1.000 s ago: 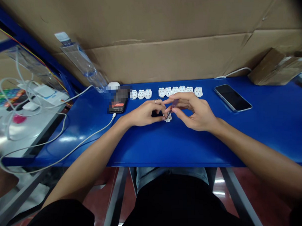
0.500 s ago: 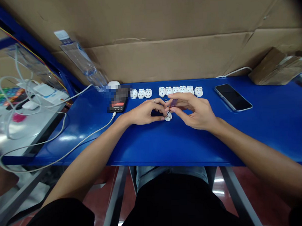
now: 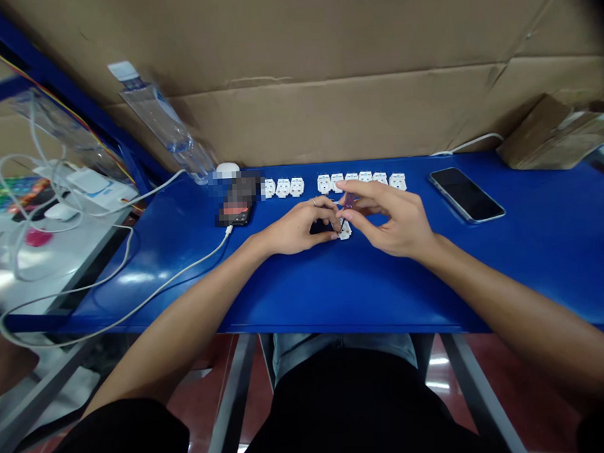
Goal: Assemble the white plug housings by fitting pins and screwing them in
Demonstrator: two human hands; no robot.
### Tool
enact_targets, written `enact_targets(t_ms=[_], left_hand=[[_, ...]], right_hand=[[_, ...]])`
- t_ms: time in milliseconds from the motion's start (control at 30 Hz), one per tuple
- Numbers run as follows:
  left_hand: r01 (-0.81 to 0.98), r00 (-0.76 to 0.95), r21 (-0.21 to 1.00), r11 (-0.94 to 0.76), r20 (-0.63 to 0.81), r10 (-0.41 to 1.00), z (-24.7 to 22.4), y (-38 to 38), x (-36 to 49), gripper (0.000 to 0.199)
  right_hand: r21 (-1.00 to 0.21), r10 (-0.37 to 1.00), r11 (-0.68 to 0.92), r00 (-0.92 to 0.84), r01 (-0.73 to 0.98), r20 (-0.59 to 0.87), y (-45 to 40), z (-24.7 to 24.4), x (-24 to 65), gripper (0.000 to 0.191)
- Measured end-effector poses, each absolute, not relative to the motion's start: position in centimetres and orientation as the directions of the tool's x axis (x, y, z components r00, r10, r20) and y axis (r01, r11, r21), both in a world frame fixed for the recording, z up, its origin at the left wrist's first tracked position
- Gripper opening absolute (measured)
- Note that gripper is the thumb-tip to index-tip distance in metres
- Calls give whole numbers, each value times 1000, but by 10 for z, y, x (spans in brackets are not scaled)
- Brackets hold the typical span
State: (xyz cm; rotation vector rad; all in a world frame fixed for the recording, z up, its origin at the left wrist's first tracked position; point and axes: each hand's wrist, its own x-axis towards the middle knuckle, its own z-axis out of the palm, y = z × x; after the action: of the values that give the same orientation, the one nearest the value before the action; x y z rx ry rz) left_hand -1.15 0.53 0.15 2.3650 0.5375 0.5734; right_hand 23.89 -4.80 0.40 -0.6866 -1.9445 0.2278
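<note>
My left hand (image 3: pixel 299 228), a ring on one finger, has its thumb and fingertips closed at the left edge of a small white plastic fitting (image 3: pixel 345 232) on the blue table. Between the thumb and fingers of my right hand (image 3: pixel 394 219) is a small screwdriver with a purple handle (image 3: pixel 349 201). Its dark shaft slants down to the fitting; the tip is too small to make out. Farther back, similar white fittings stand in a row, three in a left group (image 3: pixel 283 187) and several in a right group (image 3: pixel 365 179).
A phone on a charging cable (image 3: pixel 239 202) lies left of the hands, another phone (image 3: pixel 467 194) to the right. A clear plastic bottle (image 3: pixel 167 129) leans at the back left. A cardboard box (image 3: pixel 553 135) stands at the back right. White cables trail across the left side.
Both hands have shifted slightly, and the white fitting now sits a little farther right. The screwdriver's purple handle shows more plainly above the fitting.
</note>
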Motion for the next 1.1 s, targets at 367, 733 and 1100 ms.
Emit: enact_targets(t_ms=[367, 733, 1100], left_hand=[[219, 818, 657, -721, 279, 503, -2, 5, -10, 6], [215, 814, 648, -730, 294, 500, -2, 5, -10, 6], [226, 812, 651, -725, 284, 509, -1, 4, -8, 6]], right_hand=[[-509, 613, 787, -344, 349, 712, -47, 6, 239, 52], [-492, 591, 798, -294, 347, 751, -47, 6, 239, 46], [-482, 597, 788, -289, 383, 748, -47, 5, 238, 42]])
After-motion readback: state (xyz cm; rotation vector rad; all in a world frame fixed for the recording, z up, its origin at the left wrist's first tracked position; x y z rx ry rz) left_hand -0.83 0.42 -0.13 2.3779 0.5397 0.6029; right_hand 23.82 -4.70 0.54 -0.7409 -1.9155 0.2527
